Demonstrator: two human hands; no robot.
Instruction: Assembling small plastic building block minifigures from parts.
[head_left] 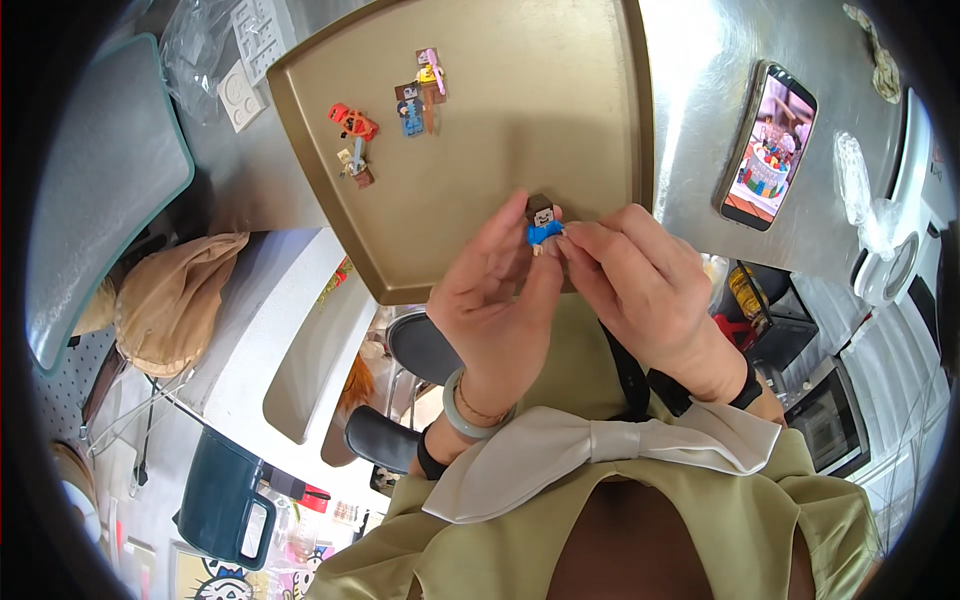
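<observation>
Between my two hands is a small toy figure [543,228] with a blocky brown-haired head and a blue torso. My left hand [497,285] has its thumb and fingers closed round the figure's left side and lower part. From the right, the fingertips of my right hand [640,285] pinch at the figure's side near its arm; whether they grip a small part there is hidden. Both hands are over the near edge of a gold-coloured tray [540,90]. Several other toy figures lie in it: a blue one [411,110], a yellow-and-pink one [430,72], a red one [352,121] and a grey-brown one [355,165].
A phone [768,147] showing a decorated cake lies on the metal table right of the tray. White moulds [240,98] and clear plastic wrap [195,50] sit at the upper left. A brown cloth bag [180,305] and a dark teal kettle [225,500] stand left.
</observation>
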